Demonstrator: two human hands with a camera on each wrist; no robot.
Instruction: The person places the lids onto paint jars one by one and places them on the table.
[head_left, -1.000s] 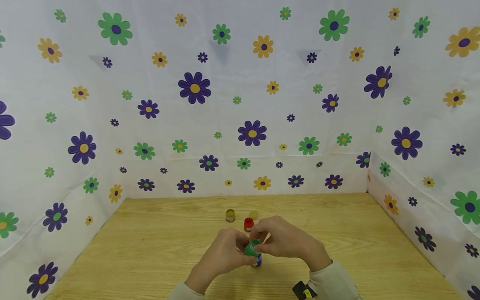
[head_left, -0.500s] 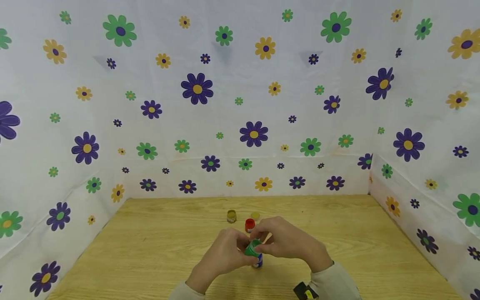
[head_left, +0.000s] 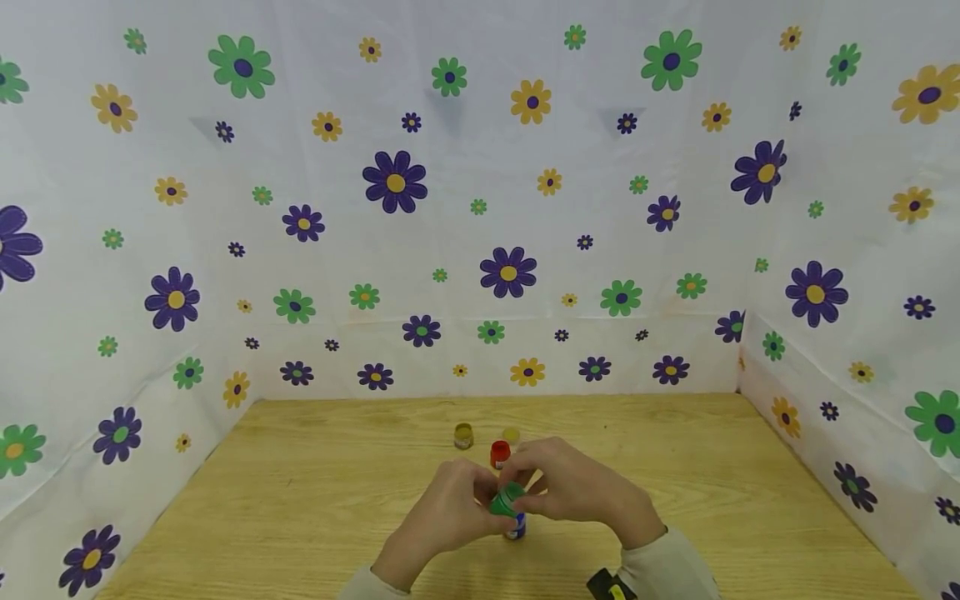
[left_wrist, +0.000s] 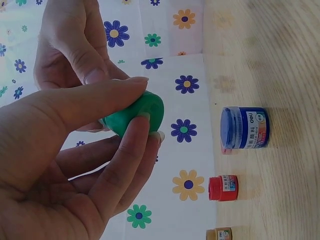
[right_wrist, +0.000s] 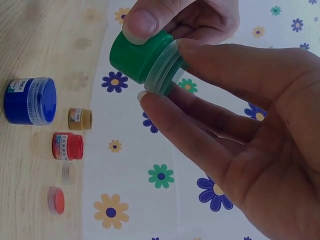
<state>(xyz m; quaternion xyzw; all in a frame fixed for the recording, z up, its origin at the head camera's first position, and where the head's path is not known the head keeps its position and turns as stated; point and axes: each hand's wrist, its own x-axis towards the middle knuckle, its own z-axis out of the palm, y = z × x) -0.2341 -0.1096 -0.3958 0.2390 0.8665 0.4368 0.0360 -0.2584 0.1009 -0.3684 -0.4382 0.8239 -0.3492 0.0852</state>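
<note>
My left hand (head_left: 457, 506) holds the body of a small green paint jar (right_wrist: 135, 56), thumb on one side and fingers on the other. My right hand (head_left: 581, 487) pinches the clear ridged lid (right_wrist: 162, 69) at the jar's mouth between thumb and fingers. The jar is tilted and held up off the table, as both wrist views show. Just below it in the head view stands a blue paint jar (head_left: 516, 527) with its clear lid on. In the left wrist view, my fingers (left_wrist: 131, 142) cover part of the green jar.
Beyond the hands stand an uncovered red paint jar (head_left: 500, 454) and an uncovered ochre jar (head_left: 463, 436). A yellowish lid (head_left: 511, 435) lies near them; a red lid (right_wrist: 56, 200) shows in the right wrist view. Flowered cloth (head_left: 450, 250) walls the wooden table (head_left: 300, 492) on three sides.
Both hands keep their hold on the green jar and its lid, nearly in place. The jar's lid end looks turned slightly. The head view has shifted a little.
</note>
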